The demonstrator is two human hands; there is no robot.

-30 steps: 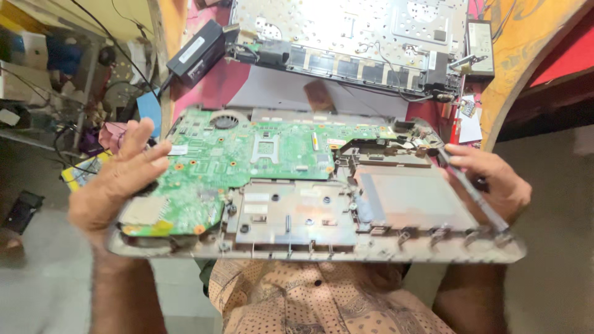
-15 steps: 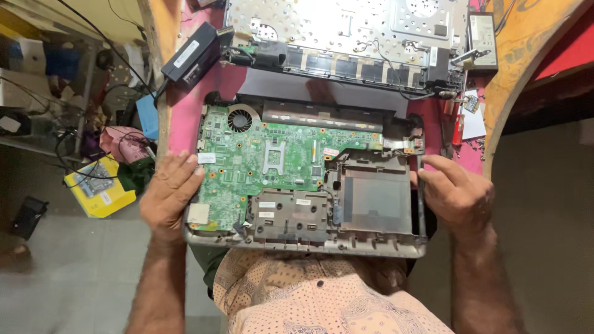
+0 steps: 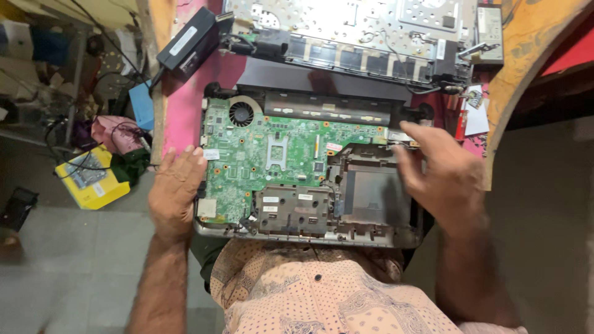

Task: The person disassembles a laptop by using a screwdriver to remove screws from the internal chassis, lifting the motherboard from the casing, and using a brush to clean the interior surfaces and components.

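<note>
An opened laptop base [image 3: 396, 238] lies on a pink table edge in front of me, with its green motherboard [image 3: 278, 151] and round fan [image 3: 241, 114] exposed. My left hand [image 3: 176, 192] rests flat against the base's left edge, fingers together, touching the board's corner. My right hand [image 3: 442, 176] hovers over the right side, above the empty drive bay [image 3: 371, 198], fingers spread and blurred, holding nothing.
A silver laptop cover panel [image 3: 346, 28] lies beyond the base. A black power adapter [image 3: 189, 42] sits at the table's left corner. A wooden curved frame [image 3: 526, 68] runs along the right. A yellow box [image 3: 93, 179] and cables clutter the floor at left.
The laptop base, lifted toward me a second ago, has been set down flat. My right hand has come off its right edge and moved over the drive bay.
</note>
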